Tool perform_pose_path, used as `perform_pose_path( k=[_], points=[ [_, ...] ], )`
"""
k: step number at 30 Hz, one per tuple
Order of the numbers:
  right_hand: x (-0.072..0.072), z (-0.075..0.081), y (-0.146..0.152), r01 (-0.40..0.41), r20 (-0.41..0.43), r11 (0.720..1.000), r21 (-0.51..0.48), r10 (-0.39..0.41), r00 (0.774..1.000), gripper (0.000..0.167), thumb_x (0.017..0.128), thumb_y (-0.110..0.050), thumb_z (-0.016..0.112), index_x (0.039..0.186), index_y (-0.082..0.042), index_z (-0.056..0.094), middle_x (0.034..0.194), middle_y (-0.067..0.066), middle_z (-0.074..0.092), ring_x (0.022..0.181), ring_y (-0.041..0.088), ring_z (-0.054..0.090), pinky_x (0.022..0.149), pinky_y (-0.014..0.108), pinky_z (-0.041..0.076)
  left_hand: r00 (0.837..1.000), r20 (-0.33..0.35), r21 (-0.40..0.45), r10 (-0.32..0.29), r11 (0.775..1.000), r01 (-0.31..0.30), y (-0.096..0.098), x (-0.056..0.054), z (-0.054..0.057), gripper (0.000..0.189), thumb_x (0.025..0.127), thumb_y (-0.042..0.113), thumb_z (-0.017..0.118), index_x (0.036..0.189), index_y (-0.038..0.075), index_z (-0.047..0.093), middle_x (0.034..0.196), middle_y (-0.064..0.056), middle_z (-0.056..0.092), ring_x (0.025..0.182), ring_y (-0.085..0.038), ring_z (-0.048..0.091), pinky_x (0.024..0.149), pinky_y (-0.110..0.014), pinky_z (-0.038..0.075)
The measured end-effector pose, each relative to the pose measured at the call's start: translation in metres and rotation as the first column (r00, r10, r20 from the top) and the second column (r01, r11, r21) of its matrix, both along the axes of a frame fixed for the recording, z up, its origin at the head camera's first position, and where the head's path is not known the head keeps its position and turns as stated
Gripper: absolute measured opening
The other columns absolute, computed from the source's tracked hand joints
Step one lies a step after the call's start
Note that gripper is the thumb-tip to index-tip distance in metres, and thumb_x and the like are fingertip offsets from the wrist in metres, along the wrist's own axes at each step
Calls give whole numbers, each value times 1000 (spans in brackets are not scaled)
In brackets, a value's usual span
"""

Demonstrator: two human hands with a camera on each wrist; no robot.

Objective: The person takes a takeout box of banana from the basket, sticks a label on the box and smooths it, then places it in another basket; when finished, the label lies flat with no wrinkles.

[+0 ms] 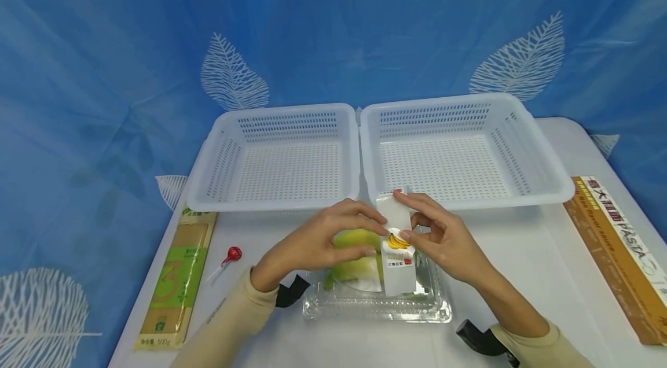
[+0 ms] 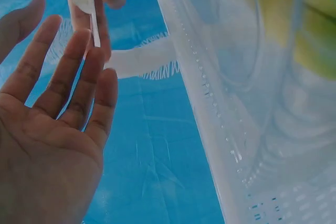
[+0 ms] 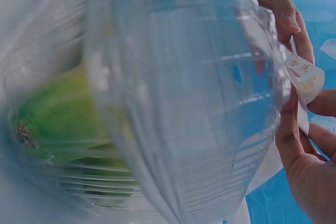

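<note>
Above a clear plastic clamshell box (image 1: 375,311) with yellow-green fruit (image 1: 350,272) inside, my right hand (image 1: 449,243) holds a white label strip (image 1: 400,282). Its thumb and fingers pinch the strip beside a round banana sticker (image 1: 398,240), which stands partly away from the paper in the right wrist view. My left hand (image 1: 333,235) is over the box on the other side. In the left wrist view its fingers (image 2: 79,87) are nearly straight, their tips at the strip's edge. The box lid fills much of the right wrist view.
Two white perforated baskets (image 1: 281,206) (image 1: 469,201) stand side by side behind the box. A green-and-tan noodle packet (image 1: 174,281) and a red lollipop (image 1: 234,253) lie to the left. At the right edge lies a long brown pasta box (image 1: 617,258).
</note>
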State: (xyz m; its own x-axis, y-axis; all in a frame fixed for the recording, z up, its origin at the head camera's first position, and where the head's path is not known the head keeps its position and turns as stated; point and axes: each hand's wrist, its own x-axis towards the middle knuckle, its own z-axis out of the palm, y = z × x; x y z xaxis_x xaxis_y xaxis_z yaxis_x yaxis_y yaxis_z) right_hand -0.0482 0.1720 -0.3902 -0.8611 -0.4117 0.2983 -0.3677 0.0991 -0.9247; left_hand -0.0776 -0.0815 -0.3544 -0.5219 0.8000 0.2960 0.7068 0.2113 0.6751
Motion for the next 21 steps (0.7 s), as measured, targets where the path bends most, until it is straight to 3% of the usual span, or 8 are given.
perform_pose_path(
  k=[14,21],
  points=[
    [1,5,0,-35,9,995,-89,36,999,72,84,18,62,149,-2,37,141,9,41,87,12,57,67,23,58,996,85,32,-39,999,36,4,3,-3,30,90,17,72,119,12,69,121,-4,63,116,-12,58,102,-27,47],
    [0,7,1,-9,-14,997,-75,8,1000,77,83,19,63,151,-3,34,142,9,39,88,12,58,64,22,57,990,135,75,-39,997,29,3,4,-4,29,89,14,73,118,10,69,118,-3,63,113,-12,58,97,-32,51]
  ],
)
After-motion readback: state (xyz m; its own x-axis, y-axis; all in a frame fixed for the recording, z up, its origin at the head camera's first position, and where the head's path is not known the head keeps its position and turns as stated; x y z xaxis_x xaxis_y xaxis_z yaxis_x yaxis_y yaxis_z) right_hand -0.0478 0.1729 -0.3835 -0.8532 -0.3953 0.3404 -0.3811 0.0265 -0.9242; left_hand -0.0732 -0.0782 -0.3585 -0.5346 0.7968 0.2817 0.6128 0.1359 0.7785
